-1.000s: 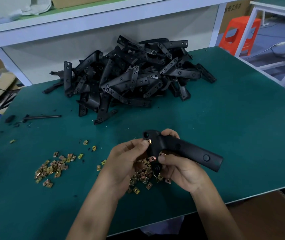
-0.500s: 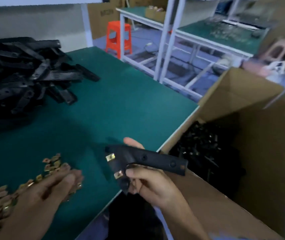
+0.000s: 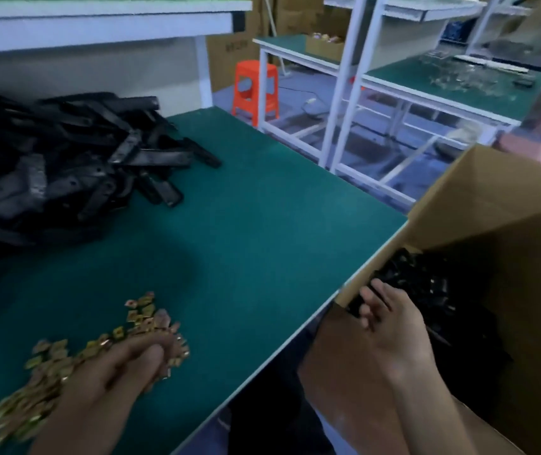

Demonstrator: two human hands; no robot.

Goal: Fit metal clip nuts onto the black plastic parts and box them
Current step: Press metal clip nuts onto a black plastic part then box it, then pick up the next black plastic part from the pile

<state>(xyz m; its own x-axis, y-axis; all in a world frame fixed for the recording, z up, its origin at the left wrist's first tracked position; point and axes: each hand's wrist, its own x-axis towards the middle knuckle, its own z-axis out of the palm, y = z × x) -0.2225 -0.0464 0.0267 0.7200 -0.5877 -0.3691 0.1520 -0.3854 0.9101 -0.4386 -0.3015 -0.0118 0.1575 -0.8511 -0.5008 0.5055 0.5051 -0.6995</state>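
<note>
1. Clip nuts [image 3: 52,349]: a loose, brass-coloured scatter on the green worktop [image 3: 262,224], at its near left, running out of view at the lower left edge.
2. Left hand [image 3: 115,382]: lies on the right end of the scatter. Its fingers [image 3: 151,353] are curled tight, thumb against forefinger, pinching into the clip nuts. Several nuts show at and under the fingertips. Blur prevents a count.
3. Black plastic parts [image 3: 65,172]: a large, tangled heap at the far left of the worktop, well apart from the clip nuts. Details are blurred, and no nuts can be made out on them.
4. Cardboard box [image 3: 479,205]: stands open just beside the worktop's right edge, its rim at about worktop height. Boxed parts [image 3: 426,290], black and jumbled, fill its lower part.
5. Right hand [image 3: 397,333]: held over the near left corner of the cardboard box, back of the hand up. Its fingers [image 3: 369,295] are loosely curled, narrow rather than spread, with their tips over dark material at the box edge. Whether they hold a part or only hang above the boxed parts cannot be told.
6. Surroundings: a white shelf [image 3: 98,24] runs above the heap. An orange stool [image 3: 256,87] stands on the floor beyond the worktop's far end. Further green-topped benches [image 3: 443,77] on white frames stand to the right.
</note>
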